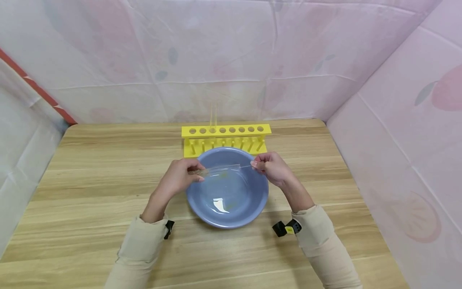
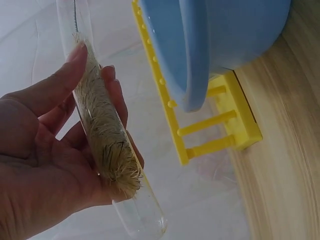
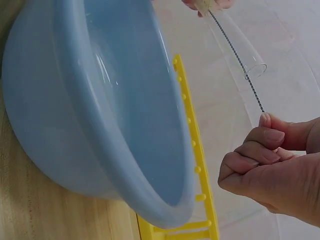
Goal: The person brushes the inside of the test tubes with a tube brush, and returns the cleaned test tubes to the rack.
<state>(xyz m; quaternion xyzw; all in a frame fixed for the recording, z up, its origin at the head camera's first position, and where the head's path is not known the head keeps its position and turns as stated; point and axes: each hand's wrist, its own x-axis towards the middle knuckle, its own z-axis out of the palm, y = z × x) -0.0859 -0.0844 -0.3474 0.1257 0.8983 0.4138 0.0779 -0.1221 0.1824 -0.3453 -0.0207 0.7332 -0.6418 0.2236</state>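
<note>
**Opposed Hold: Positions and Reasons**

1. Workpiece. The test tube point(image 2: 142, 220) lies crosswise above the basin point(image 1: 223, 223), its rounded closed end to the person's left and its mouth to the right. The bristles point(image 2: 107, 120) of a test tube brush are inside it, stopping short of the closed end. Its exact slope cannot be judged.

2. Left grip. The left grip point(image 1: 178, 176) grasps the tube over the bristle section, thumb on one side and fingers on the other. This placement presumably braces smooth glass against any push or pull along its axis.

3. Right grip. The right grip point(image 1: 274, 170) pinches the brush's twisted wire handle point(image 3: 254, 93) beyond the mouth, between thumb and forefinger. A fingertip pinch suits a thin wire and should allow it to be slid or turned; standing clear of the rim, it leaves the mouth free.

4. Basin. The basin sits on the tabletop point(image 1: 108, 180) beneath both grips, a position well suited to catching drips.

5. Rack. The yellow test tube rack point(image 1: 227, 127) stands just behind the basin, clear of the forearms. A second test tube point(image 1: 213, 114) stands upright in its third hole from the left, where it cannot roll.
</note>
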